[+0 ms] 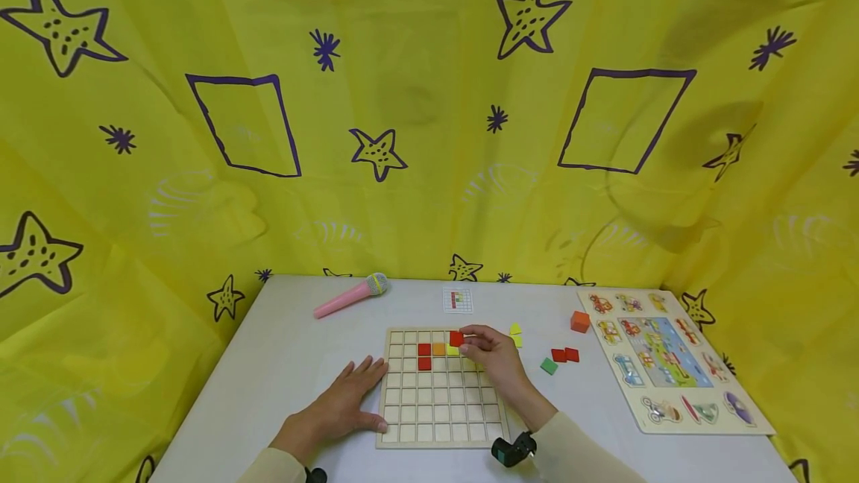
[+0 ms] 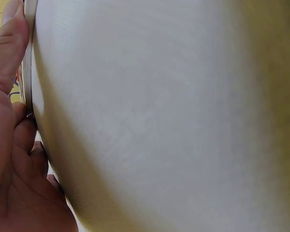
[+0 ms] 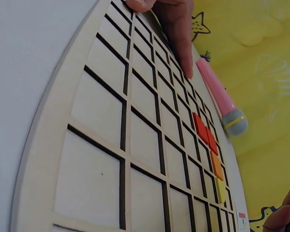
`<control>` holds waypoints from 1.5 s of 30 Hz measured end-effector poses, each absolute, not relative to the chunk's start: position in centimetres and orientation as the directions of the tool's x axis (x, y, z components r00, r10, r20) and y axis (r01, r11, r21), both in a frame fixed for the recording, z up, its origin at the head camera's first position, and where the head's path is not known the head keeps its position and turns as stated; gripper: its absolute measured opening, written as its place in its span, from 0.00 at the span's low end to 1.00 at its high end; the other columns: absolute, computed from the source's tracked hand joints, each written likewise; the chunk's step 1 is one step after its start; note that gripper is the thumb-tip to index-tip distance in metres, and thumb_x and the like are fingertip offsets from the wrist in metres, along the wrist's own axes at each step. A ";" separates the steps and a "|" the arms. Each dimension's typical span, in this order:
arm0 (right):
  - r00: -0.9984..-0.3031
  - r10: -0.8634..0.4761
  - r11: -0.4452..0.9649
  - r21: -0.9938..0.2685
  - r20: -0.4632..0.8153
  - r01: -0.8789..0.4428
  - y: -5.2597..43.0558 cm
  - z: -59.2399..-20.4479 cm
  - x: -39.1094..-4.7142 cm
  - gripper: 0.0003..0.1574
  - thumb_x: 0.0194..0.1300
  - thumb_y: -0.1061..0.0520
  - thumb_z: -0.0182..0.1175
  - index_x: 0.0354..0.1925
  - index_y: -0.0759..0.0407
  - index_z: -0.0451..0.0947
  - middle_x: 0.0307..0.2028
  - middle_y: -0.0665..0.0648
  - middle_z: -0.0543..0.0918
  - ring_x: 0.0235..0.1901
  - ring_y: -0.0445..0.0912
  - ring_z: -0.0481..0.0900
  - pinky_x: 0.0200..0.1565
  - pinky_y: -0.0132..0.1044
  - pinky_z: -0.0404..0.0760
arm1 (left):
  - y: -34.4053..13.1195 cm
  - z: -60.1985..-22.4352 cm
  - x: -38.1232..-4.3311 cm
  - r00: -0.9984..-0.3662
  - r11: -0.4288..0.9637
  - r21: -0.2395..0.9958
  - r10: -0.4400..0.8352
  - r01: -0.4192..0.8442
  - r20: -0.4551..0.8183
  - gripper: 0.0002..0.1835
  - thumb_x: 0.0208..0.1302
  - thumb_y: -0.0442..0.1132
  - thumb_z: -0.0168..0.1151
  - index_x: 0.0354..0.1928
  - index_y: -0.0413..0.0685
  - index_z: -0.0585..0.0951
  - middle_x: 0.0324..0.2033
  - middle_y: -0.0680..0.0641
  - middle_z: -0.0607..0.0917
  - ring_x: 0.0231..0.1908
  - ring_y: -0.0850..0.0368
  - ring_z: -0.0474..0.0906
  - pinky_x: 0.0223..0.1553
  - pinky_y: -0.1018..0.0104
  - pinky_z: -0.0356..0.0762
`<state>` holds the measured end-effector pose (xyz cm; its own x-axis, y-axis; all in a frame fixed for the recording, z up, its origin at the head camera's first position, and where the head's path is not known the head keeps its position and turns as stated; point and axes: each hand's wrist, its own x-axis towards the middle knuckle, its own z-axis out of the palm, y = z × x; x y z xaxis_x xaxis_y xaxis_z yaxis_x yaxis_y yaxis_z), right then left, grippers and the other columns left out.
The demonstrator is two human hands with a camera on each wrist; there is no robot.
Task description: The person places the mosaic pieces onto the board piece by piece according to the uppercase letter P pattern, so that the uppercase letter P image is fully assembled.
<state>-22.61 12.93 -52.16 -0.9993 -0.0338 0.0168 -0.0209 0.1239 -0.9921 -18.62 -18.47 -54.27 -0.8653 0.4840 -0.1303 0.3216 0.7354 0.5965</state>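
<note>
My right hand (image 1: 499, 364) pinches a red square tile (image 1: 456, 338) between thumb and fingertips, over the far right part of a wooden grid board (image 1: 441, 441). Set in the board's cells are a red tile (image 1: 424, 349), a second red one (image 1: 425, 364) just below it, an orange tile (image 1: 439, 349), and a yellow tile (image 1: 452, 351) partly covered by the right hand. Fingers spread, my left hand (image 1: 345, 401) rests along the board's left edge, its thumb at the near left corner. In the right wrist view, the right fingertips (image 3: 280, 217) show at the lower right edge.
Behind the board lies a small pattern card (image 1: 458, 300); a pink toy microphone (image 1: 349, 299) is left of it. Yellow pieces (image 1: 516, 335), red tiles (image 1: 565, 355), a green tile (image 1: 549, 366) and an orange-red cube (image 1: 580, 321) lie right, before a picture puzzle board (image 1: 627, 393).
</note>
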 end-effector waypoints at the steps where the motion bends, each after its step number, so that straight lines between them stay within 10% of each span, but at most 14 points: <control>1: -0.999 -0.030 0.127 -0.992 0.018 -0.021 12.7 -52.1 -22.5 0.15 0.68 0.67 0.69 0.53 0.60 0.87 0.40 0.57 0.89 0.38 0.44 0.83 0.40 0.24 0.85 | -18.5 -54.3 -18.6 -0.866 0.736 0.597 0.482 0.319 -0.132 0.60 0.51 0.61 0.79 0.81 0.41 0.63 0.81 0.39 0.63 0.82 0.36 0.51 0.82 0.34 0.42; 45: -0.972 -0.193 0.502 -0.838 0.132 -0.213 8.0 -55.7 -20.6 0.11 0.62 0.66 0.74 0.44 0.60 0.88 0.34 0.49 0.86 0.35 0.38 0.77 0.38 0.28 0.80 | -18.7 -54.5 -18.9 -0.860 0.731 0.578 0.501 0.361 -0.097 0.60 0.53 0.62 0.78 0.80 0.39 0.63 0.80 0.38 0.65 0.81 0.34 0.53 0.82 0.33 0.43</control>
